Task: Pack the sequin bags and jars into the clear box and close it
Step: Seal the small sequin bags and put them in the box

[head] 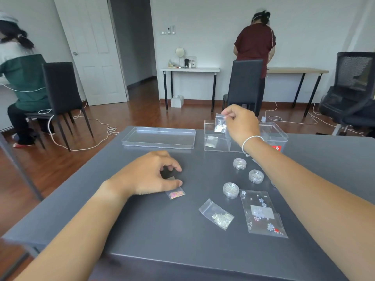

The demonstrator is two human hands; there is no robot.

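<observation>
While L hand rests, R grip pinches bag

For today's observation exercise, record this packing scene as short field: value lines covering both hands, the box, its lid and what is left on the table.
right hand: pinching small sequin bag over clear box
left hand: fingers on pink sequin bag on table
clear box: open, one bag already inside
lid: flat on table, left of box
jars still out: three
bags still out: pink, pale, large flat
</observation>
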